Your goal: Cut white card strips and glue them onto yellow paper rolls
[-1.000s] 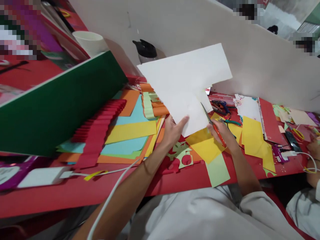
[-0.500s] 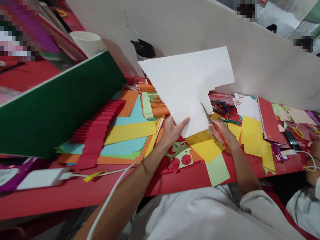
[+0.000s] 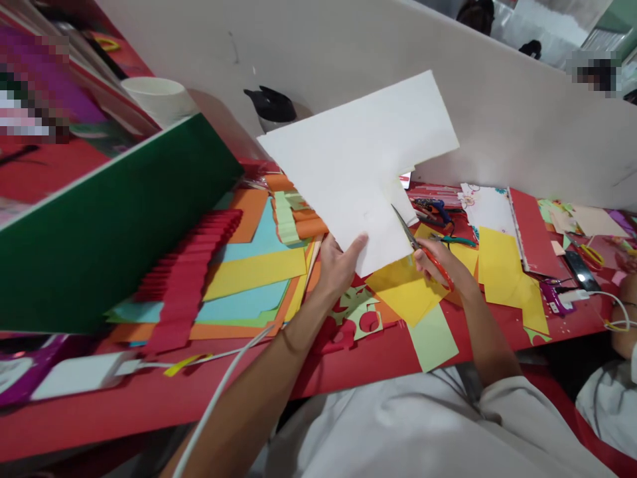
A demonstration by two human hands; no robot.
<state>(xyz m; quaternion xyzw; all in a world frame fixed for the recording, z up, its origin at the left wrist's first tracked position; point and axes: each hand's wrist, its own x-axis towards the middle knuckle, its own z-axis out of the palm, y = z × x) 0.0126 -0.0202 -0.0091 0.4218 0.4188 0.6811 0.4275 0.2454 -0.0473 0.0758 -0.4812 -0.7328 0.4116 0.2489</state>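
A large white sheet of card with a notch in its right side is raised above the table. My left hand grips its lower edge, thumb on top and the other fingers hidden beneath. In my right hand are scissors with red handles, my fingers closed round them. One scissor blade lies over the card's face, pointing up and left, near the notch. Under my hands are yellow paper, a pale green sheet and cut green and red scraps.
To the left, a green board leans beside pleated red paper and coloured sheets. Pliers, a notebook and a phone lie right. A white cable crosses my left forearm. Another person's arm is at far right.
The white card has tilted, its right end rising and its left corner dropping. Both hands keep their hold, and the view has shifted slightly.
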